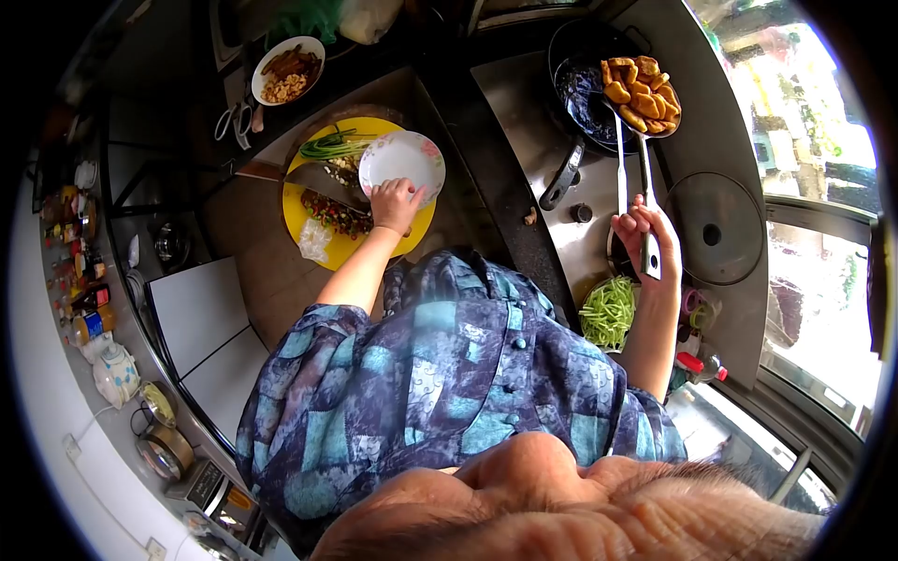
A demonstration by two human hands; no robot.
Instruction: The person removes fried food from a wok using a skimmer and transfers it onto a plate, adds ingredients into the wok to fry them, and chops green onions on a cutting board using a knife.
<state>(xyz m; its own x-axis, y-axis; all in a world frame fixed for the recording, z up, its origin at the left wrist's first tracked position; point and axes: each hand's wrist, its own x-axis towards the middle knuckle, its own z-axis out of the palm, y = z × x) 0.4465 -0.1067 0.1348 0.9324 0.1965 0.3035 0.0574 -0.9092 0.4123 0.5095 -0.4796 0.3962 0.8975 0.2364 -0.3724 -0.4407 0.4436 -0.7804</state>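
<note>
My left hand point(398, 204) pinches the near rim of a white plate with a pink flower pattern point(402, 161), over a round yellow cutting board point(360, 254). On the board are green onions point(335, 144), chopped red and green pieces point(327, 211), a wide cleaver blade point(323, 181) and a crumpled clear bag point(315, 241). My right hand point(647, 234) is closed around the long handles of a skimmer point(645, 161) and a spatula point(621, 164). Golden fried pieces point(644, 92) fill the skimmer, held above the right side of a dark wok point(585, 98).
Shredded green vegetable point(608, 313) sits below my right forearm. A glass lid point(716, 227) leans at the right, near the window. Scissors point(234, 123) and a bowl of food point(287, 73) are at the upper left. The wok's handle point(561, 178) points toward me.
</note>
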